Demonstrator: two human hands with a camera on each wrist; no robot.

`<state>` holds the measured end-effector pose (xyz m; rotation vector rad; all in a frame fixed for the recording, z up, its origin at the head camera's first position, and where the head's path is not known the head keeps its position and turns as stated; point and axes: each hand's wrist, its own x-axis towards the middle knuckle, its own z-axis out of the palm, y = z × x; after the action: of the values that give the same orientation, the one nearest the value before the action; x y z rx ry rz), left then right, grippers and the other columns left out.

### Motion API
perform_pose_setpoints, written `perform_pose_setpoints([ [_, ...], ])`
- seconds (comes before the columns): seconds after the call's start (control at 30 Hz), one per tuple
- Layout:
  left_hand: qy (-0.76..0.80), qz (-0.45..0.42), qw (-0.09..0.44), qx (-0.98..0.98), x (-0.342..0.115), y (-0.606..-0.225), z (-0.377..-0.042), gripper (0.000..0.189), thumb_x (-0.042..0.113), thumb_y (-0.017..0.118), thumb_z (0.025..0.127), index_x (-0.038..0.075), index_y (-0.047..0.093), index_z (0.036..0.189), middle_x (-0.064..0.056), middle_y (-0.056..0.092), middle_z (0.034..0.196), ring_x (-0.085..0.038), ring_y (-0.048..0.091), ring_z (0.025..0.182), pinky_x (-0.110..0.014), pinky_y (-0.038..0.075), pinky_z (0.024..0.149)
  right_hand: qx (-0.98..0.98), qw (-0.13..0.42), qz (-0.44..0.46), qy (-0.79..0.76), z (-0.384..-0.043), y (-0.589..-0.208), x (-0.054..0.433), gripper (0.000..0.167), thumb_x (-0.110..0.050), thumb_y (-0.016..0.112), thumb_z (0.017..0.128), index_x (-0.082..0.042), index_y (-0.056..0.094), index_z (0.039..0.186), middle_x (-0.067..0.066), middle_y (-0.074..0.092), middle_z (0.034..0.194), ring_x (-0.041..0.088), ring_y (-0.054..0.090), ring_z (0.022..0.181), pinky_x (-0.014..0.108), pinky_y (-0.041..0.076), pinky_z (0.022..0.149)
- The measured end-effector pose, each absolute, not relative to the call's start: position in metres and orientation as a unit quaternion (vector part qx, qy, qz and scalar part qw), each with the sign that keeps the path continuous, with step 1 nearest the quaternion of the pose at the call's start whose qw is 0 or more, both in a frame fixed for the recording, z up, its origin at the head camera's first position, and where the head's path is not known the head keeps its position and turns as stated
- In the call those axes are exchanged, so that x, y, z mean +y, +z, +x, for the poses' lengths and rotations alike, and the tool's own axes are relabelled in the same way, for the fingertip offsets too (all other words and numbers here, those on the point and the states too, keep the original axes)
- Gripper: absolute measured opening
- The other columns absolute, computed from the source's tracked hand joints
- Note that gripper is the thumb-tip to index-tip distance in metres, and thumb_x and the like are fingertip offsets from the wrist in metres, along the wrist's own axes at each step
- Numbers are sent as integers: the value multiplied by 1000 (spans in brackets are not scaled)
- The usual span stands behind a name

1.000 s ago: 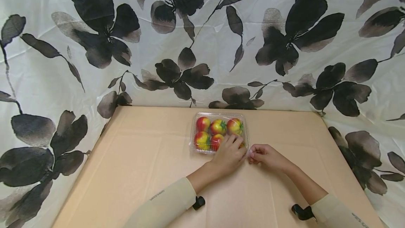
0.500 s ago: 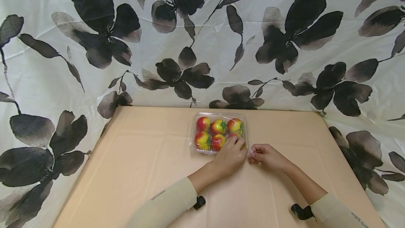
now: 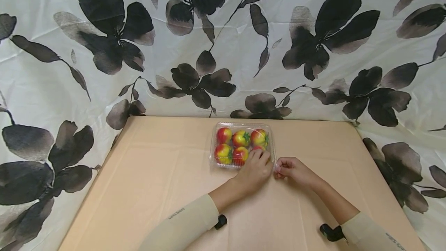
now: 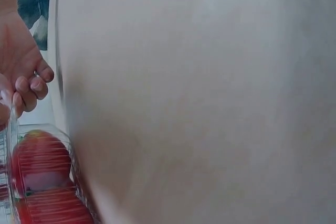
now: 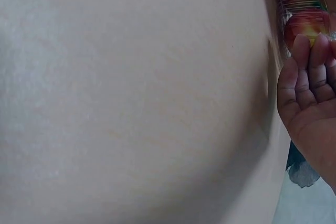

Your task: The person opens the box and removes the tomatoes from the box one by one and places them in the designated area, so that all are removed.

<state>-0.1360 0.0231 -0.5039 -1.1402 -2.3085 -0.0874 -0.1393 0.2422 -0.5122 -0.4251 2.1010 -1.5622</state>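
A clear plastic clamshell container [image 3: 212,158], lid down, holds red-and-yellow fruits [image 3: 223,153] with green leafy tops, set in two rows. My left hand [image 3: 253,169] grips its front right corner, the bent fingers lying over the lid and partly covering the fruit there. Just right of that corner, my right hand [image 3: 292,171] pinches the container's edge between thumb and forefinger. In the left wrist view, fingers meet at the thin plastic lip [image 4: 13,124] above red fruit. Curled fingers overlap the container's end in the right wrist view. The left thumb is hidden in the head view.
The container stands near the back edge of a tan-covered table [image 3: 156,189]. Behind it hangs a white cloth [image 3: 265,42] printed with dark flowers. Black wrist cameras [image 3: 332,232] show beneath both beige sleeves [image 3: 184,224].
The left hand's fingers have drawn slightly right and back along the lid, showing more of the front middle fruit. The right hand keeps its pinch at the corner; the container stays put.
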Motion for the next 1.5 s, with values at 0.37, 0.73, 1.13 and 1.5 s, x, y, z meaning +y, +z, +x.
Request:
perform_pose_setpoints([
  [0.37,-34,-416,296,-859,29,-510,-137,18,17,57,102,16,69,87,-1,58,98,-21,54,94,-36,52,90,763,230,-176,-577,-141,-518,244,15,0,53,101,12,55,91,13,63,83,14,61,78,23,55,68],
  [0.73,-40,-414,304,-857,32,-510,-138,18,15,59,100,16,68,85,-1,56,97,-21,53,94,-36,53,91,774,220,-165,-570,-141,-516,243,14,3,52,99,12,57,90,17,62,84,13,59,78,23,54,68],
  [1.13,-31,-403,320,-857,34,-515,-141,21,14,55,101,15,70,87,-1,55,94,-21,54,90,-36,53,90,819,179,-134,-528,-140,-514,237,15,-4,61,99,5,61,87,21,65,82,18,61,77,29,60,67],
  [1.5,-24,-406,287,-867,28,-508,-139,17,15,59,102,16,72,91,0,55,97,-19,52,92,-33,53,90,792,189,-159,-558,-141,-523,238,12,1,56,99,8,58,89,23,63,84,19,62,79,26,56,64],
])
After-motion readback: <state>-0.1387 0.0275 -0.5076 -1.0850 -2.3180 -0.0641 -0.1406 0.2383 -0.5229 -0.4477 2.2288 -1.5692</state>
